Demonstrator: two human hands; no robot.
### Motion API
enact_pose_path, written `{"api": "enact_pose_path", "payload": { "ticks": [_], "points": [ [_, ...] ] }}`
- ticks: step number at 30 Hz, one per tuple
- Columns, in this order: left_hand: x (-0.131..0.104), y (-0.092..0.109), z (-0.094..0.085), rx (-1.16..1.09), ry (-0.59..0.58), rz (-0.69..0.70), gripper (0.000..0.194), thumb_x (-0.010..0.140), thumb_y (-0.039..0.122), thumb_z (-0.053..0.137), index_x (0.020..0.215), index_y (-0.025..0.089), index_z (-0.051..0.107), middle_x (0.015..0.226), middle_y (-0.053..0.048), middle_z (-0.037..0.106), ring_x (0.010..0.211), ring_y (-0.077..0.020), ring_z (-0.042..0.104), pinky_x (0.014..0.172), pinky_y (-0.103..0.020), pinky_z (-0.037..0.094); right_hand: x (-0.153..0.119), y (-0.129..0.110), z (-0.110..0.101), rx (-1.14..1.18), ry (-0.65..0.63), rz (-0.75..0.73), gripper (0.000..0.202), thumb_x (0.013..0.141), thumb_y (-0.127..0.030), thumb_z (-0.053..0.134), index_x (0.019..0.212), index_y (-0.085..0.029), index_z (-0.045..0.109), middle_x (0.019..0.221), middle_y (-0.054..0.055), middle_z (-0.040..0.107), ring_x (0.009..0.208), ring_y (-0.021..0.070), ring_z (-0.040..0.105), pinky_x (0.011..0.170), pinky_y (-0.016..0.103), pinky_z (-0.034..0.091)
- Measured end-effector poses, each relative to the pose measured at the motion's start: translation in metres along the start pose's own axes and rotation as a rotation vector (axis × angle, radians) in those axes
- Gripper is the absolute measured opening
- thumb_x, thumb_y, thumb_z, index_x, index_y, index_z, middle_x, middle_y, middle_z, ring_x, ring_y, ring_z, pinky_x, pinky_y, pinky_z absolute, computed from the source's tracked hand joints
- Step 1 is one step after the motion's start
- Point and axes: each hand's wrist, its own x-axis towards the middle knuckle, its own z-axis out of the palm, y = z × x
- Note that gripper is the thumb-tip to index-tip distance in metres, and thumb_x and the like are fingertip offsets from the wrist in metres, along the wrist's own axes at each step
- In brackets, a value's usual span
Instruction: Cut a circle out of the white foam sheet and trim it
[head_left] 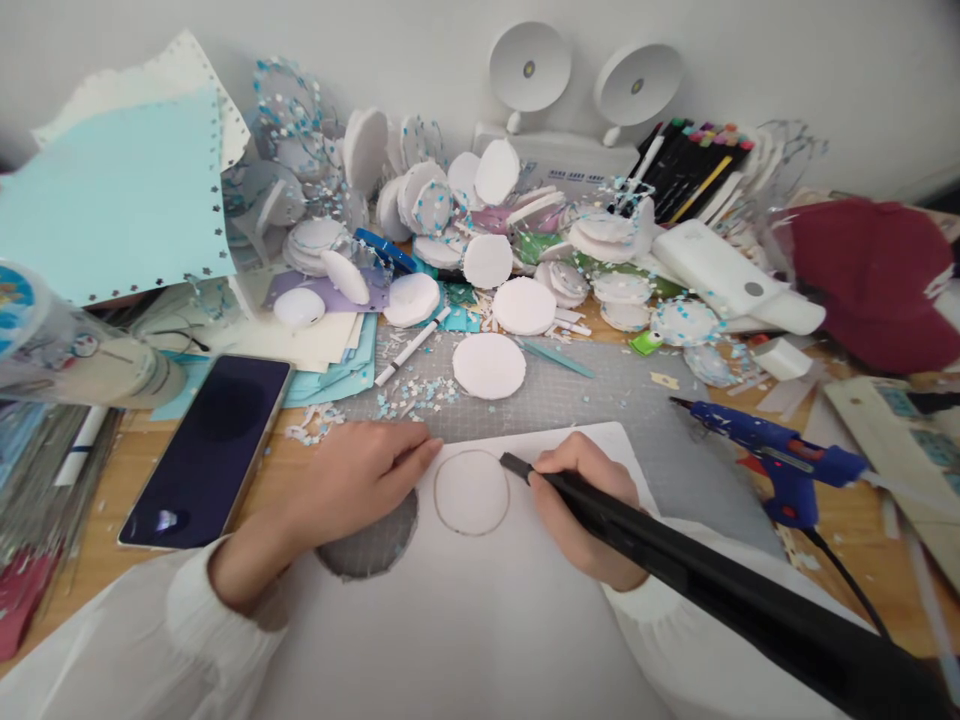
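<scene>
A white foam sheet (pixel 465 630) lies in front of me with a round hole (pixel 371 540) through which the grey gridded mat shows. Beside the hole, a thin ring-shaped outline (pixel 472 493) marks the sheet. My left hand (pixel 367 465) lies at the upper edge of the hole, fingers stretched toward the ring and touching the sheet; some fingers are hidden underneath. Held in my right hand (pixel 589 510) is a long black pen-shaped cutter (pixel 645 535). Its tip is at the ring's upper right. A loose white foam disc (pixel 489 365) lies just beyond the sheet.
White discs and blue-white garlands crowd the back, below a two-headed lamp (pixel 530 68). A phone (pixel 210 450) and plastic jar (pixel 75 340) stand left. At right are a blue glue gun (pixel 780 450), a white device (pixel 739 275) and a dark red cap (pixel 870 280).
</scene>
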Motion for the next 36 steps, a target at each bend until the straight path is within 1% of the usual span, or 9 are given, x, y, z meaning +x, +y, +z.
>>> {"api": "enact_pose_path", "payload": {
  "ticks": [4, 8, 10, 13, 17, 21, 23, 28, 36],
  "points": [
    [-0.0004, -0.0011, 0.0010, -0.019, 0.000, 0.012, 0.039, 0.095, 0.043, 0.028, 0.067, 0.019, 0.040, 0.061, 0.001, 0.051, 0.059, -0.0148, 0.049, 0.056, -0.028, 0.022, -0.0018, -0.0001, -0.0014, 0.041, 0.045, -0.032, 0.017, 0.077, -0.010, 0.055, 0.079, -0.024, 0.046, 0.055, -0.006, 0.051, 0.041, 0.0082, 0.044, 0.041, 0.021, 0.036],
    [0.0003, -0.0001, 0.0003, -0.022, -0.013, 0.007, 0.038, 0.094, 0.042, 0.028, 0.067, 0.019, 0.041, 0.062, 0.001, 0.052, 0.059, -0.0150, 0.050, 0.056, -0.028, 0.022, -0.0025, -0.0003, 0.0006, 0.042, 0.084, 0.026, 0.014, 0.079, -0.013, 0.054, 0.076, -0.024, 0.046, 0.055, -0.004, 0.052, 0.042, 0.0091, 0.042, 0.039, 0.023, 0.033],
    [0.0001, 0.0003, -0.0002, -0.016, -0.013, 0.002, 0.037, 0.094, 0.041, 0.029, 0.066, 0.019, 0.041, 0.061, 0.001, 0.052, 0.059, -0.0150, 0.049, 0.056, -0.029, 0.022, -0.0029, 0.0005, 0.0010, 0.041, 0.057, 0.027, 0.014, 0.078, -0.013, 0.054, 0.075, -0.023, 0.045, 0.055, -0.005, 0.052, 0.041, 0.0086, 0.041, 0.038, 0.023, 0.032],
    [-0.0010, -0.0003, 0.0000, -0.012, -0.001, 0.006, 0.038, 0.094, 0.041, 0.029, 0.066, 0.019, 0.040, 0.060, 0.001, 0.050, 0.057, -0.0146, 0.048, 0.056, -0.029, 0.021, -0.0031, 0.0013, 0.0008, 0.022, 0.006, -0.012, 0.015, 0.077, -0.013, 0.055, 0.076, -0.023, 0.044, 0.055, -0.006, 0.050, 0.040, 0.0076, 0.040, 0.038, 0.022, 0.032],
    [-0.0017, -0.0025, 0.0015, -0.013, 0.000, 0.017, 0.039, 0.094, 0.043, 0.028, 0.066, 0.019, 0.040, 0.061, 0.001, 0.051, 0.058, -0.0152, 0.048, 0.056, -0.029, 0.021, -0.0012, -0.0017, 0.0018, 0.006, 0.042, -0.043, 0.015, 0.076, -0.012, 0.054, 0.076, -0.023, 0.044, 0.053, -0.006, 0.046, 0.039, 0.0073, 0.038, 0.038, 0.022, 0.031],
    [-0.0003, -0.0033, 0.0031, 0.000, 0.010, 0.021, 0.038, 0.094, 0.043, 0.028, 0.067, 0.019, 0.039, 0.062, 0.001, 0.051, 0.059, -0.0155, 0.048, 0.056, -0.029, 0.020, 0.0031, -0.0060, 0.0025, -0.004, 0.015, -0.118, 0.016, 0.075, -0.011, 0.053, 0.075, -0.023, 0.044, 0.053, -0.006, 0.045, 0.040, 0.0072, 0.038, 0.038, 0.022, 0.031],
    [0.0006, -0.0028, 0.0034, 0.003, 0.009, 0.017, 0.038, 0.094, 0.043, 0.028, 0.067, 0.019, 0.039, 0.062, 0.000, 0.051, 0.059, -0.0156, 0.048, 0.056, -0.029, 0.019, 0.0039, -0.0062, 0.0023, -0.011, 0.002, -0.102, 0.016, 0.075, -0.010, 0.054, 0.073, -0.023, 0.043, 0.052, -0.006, 0.044, 0.040, 0.0074, 0.038, 0.039, 0.022, 0.031],
    [0.0014, -0.0016, 0.0029, 0.007, 0.003, 0.006, 0.038, 0.094, 0.043, 0.027, 0.066, 0.019, 0.038, 0.061, 0.000, 0.050, 0.059, -0.0158, 0.049, 0.056, -0.029, 0.020, 0.0017, -0.0026, 0.0026, -0.004, -0.025, 0.009, 0.018, 0.076, -0.012, 0.055, 0.072, -0.024, 0.042, 0.052, -0.008, 0.042, 0.040, 0.0069, 0.037, 0.039, 0.021, 0.030],
    [0.0021, -0.0011, 0.0033, 0.033, -0.002, 0.001, 0.039, 0.094, 0.044, 0.026, 0.067, 0.019, 0.039, 0.062, 0.000, 0.051, 0.060, -0.0166, 0.049, 0.056, -0.030, 0.019, 0.0044, -0.0025, 0.0042, -0.002, -0.007, 0.036, 0.018, 0.077, -0.012, 0.054, 0.070, -0.022, 0.041, 0.051, -0.009, 0.039, 0.042, 0.0060, 0.037, 0.041, 0.019, 0.030]
  ]
}}
